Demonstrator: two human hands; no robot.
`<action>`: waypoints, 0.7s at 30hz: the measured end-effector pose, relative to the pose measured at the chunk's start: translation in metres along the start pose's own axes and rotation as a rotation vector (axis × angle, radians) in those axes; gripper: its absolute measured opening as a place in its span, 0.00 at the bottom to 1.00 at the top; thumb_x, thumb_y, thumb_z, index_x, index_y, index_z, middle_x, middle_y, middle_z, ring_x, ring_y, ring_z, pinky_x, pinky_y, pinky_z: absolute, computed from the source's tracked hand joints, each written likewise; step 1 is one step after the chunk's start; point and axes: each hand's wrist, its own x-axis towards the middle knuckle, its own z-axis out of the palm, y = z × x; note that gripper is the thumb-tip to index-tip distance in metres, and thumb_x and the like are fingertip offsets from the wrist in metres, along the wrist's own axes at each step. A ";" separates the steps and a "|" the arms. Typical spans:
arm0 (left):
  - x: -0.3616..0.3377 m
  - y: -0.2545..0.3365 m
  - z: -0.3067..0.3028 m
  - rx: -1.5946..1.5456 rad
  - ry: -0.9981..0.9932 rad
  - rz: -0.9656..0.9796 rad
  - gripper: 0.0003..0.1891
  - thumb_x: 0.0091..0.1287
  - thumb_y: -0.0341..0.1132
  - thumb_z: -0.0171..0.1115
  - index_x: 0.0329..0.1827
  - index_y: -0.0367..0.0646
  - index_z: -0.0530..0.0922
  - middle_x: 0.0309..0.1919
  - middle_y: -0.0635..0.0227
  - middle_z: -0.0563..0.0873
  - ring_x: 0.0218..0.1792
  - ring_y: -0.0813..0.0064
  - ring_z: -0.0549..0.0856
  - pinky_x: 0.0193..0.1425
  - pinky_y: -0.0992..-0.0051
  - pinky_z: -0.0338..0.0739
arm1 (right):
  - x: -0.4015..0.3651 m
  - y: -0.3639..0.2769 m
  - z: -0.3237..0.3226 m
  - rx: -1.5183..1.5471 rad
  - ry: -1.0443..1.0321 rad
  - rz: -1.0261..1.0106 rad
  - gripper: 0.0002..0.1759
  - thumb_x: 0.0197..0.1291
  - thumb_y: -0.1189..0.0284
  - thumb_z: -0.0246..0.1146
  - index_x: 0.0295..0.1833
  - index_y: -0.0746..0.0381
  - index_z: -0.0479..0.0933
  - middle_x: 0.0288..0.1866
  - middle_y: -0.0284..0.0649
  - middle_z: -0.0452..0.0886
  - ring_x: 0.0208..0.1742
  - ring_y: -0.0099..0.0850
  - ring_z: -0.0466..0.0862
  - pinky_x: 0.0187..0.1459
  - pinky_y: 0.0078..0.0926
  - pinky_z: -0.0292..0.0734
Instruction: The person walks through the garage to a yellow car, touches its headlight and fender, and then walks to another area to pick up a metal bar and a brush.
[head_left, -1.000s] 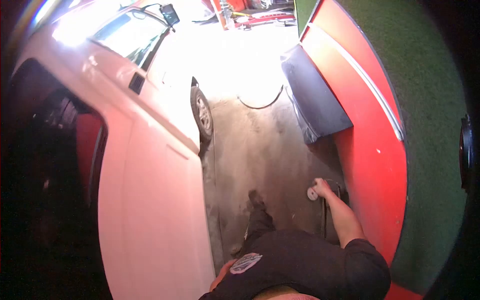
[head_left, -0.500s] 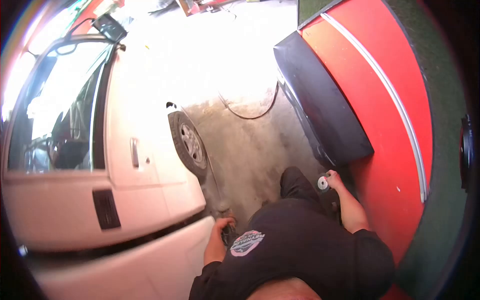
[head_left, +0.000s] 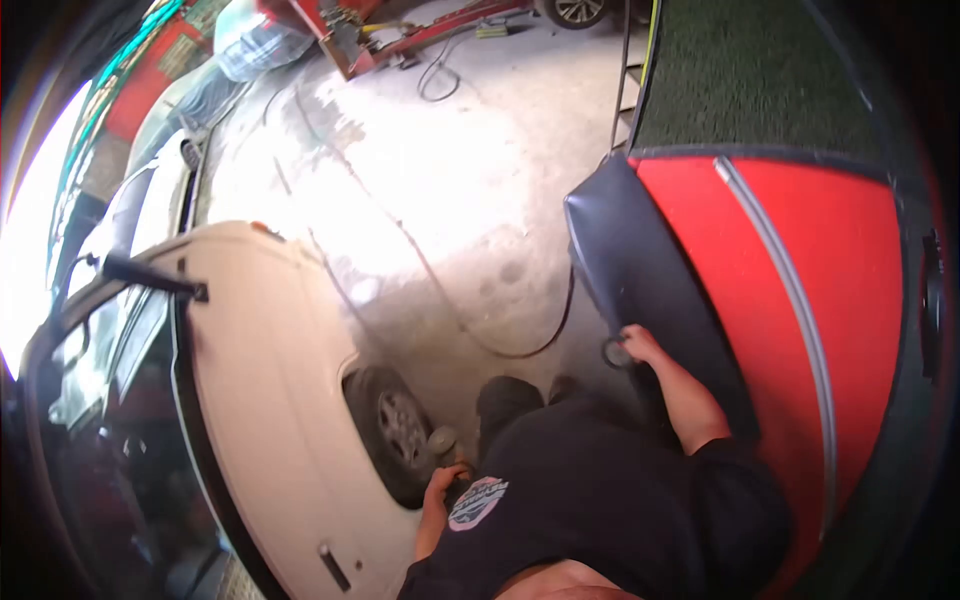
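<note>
Round-headed tool (head_left: 443, 440) at the person's left side, its dull grey head just beside the front wheel (head_left: 403, 430) of a pale vehicle (head_left: 270, 370); the lower part is dark and small in the view, so it may be a hand-held sander, though its make-up is hard to read. The left hand (head_left: 447, 476) is closed around that lower part, the forearm coming up beside the vehicle's flank. Well apart from it, the right hand (head_left: 636, 345) is clamped on the edge of a round piece (head_left: 617, 352) with a dark rim and a greyer middle. This piece overlaps the near edge of a long, glossy dark panel (head_left: 660, 265) in the view; whether they touch cannot be told.

The dark panel stands against a red wall (head_left: 735, 240), which carries a silver strip (head_left: 790, 280) running down its length. Between the vehicle and the panel, a dark hose (head_left: 490, 349) lies along the concrete floor (head_left: 500, 270) and curves up toward the panel's side. The person wears a black shirt (head_left: 610, 475) with a round logo (head_left: 478, 503) on the chest. Farther off, red metal equipment (head_left: 455, 22) stands near a car wheel (head_left: 578, 10), across the brightly lit floor.
</note>
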 end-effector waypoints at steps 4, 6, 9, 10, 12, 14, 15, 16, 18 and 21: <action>0.064 0.111 -0.021 0.068 -0.085 0.033 0.20 0.56 0.41 0.73 0.41 0.30 0.86 0.32 0.62 0.88 0.31 0.67 0.87 0.37 0.67 0.81 | 0.131 -0.134 -0.072 0.000 0.367 -0.284 0.15 0.56 0.69 0.65 0.46 0.66 0.82 0.41 0.56 0.85 0.44 0.48 0.87 0.44 0.38 0.80; 0.115 0.171 -0.037 0.113 -0.122 0.069 0.20 0.56 0.40 0.73 0.41 0.30 0.86 0.32 0.62 0.88 0.31 0.67 0.87 0.37 0.67 0.81 | 0.192 -0.184 -0.101 0.113 0.449 -0.308 0.14 0.56 0.70 0.64 0.46 0.66 0.82 0.41 0.55 0.86 0.43 0.47 0.87 0.45 0.38 0.80; 0.191 0.278 -0.075 0.194 -0.166 0.120 0.19 0.56 0.40 0.73 0.41 0.29 0.85 0.32 0.62 0.88 0.31 0.67 0.87 0.36 0.66 0.81 | 0.283 -0.223 -0.116 0.207 0.567 -0.322 0.13 0.56 0.74 0.65 0.46 0.68 0.82 0.36 0.49 0.86 0.35 0.40 0.88 0.37 0.38 0.82; 0.215 0.318 -0.093 0.227 -0.176 0.142 0.19 0.56 0.40 0.73 0.41 0.29 0.85 0.31 0.62 0.88 0.31 0.67 0.87 0.36 0.66 0.81 | 0.312 -0.245 -0.124 0.220 0.603 -0.307 0.13 0.56 0.74 0.65 0.46 0.68 0.82 0.36 0.49 0.86 0.35 0.40 0.88 0.37 0.38 0.82; 0.256 0.400 -0.134 0.287 -0.202 0.184 0.19 0.56 0.40 0.72 0.41 0.29 0.85 0.31 0.62 0.88 0.31 0.67 0.87 0.36 0.66 0.81 | 0.347 -0.277 -0.130 0.488 0.500 0.032 0.12 0.57 0.74 0.65 0.44 0.69 0.81 0.32 0.45 0.84 0.27 0.34 0.85 0.24 0.33 0.80; 0.292 0.493 -0.173 0.330 -0.246 0.226 0.19 0.57 0.39 0.72 0.40 0.29 0.85 0.31 0.62 0.88 0.31 0.67 0.88 0.36 0.66 0.81 | 0.394 -0.304 -0.152 0.697 0.575 0.063 0.11 0.59 0.74 0.64 0.45 0.69 0.81 0.29 0.42 0.81 0.23 0.30 0.81 0.18 0.29 0.78; 0.309 0.540 -0.194 0.344 -0.268 0.245 0.19 0.57 0.39 0.72 0.40 0.28 0.85 0.31 0.61 0.88 0.30 0.67 0.88 0.36 0.66 0.81 | 0.400 -0.330 -0.185 0.653 0.645 0.025 0.13 0.59 0.69 0.67 0.44 0.68 0.80 0.27 0.44 0.82 0.23 0.32 0.82 0.22 0.33 0.77; 0.326 0.586 -0.217 0.367 -0.290 0.262 0.19 0.57 0.39 0.72 0.40 0.28 0.85 0.31 0.61 0.88 0.30 0.67 0.88 0.35 0.66 0.81 | 0.407 -0.353 -0.214 0.616 0.701 0.000 0.15 0.59 0.65 0.69 0.44 0.66 0.80 0.25 0.46 0.82 0.24 0.35 0.82 0.25 0.38 0.75; 0.373 0.679 -0.250 0.349 -0.336 0.271 0.18 0.57 0.39 0.72 0.40 0.28 0.85 0.30 0.61 0.88 0.30 0.67 0.88 0.35 0.66 0.81 | 0.441 -0.370 -0.268 0.534 0.923 -0.143 0.15 0.61 0.66 0.67 0.47 0.65 0.80 0.23 0.45 0.80 0.27 0.35 0.82 0.26 0.38 0.74; 0.422 0.826 -0.260 0.290 -0.168 0.212 0.16 0.58 0.37 0.70 0.39 0.29 0.85 0.29 0.60 0.87 0.29 0.67 0.88 0.34 0.66 0.82 | 0.443 -0.426 -0.369 0.603 1.081 -0.150 0.15 0.65 0.73 0.61 0.55 0.67 0.76 0.31 0.38 0.78 0.26 0.26 0.81 0.25 0.26 0.80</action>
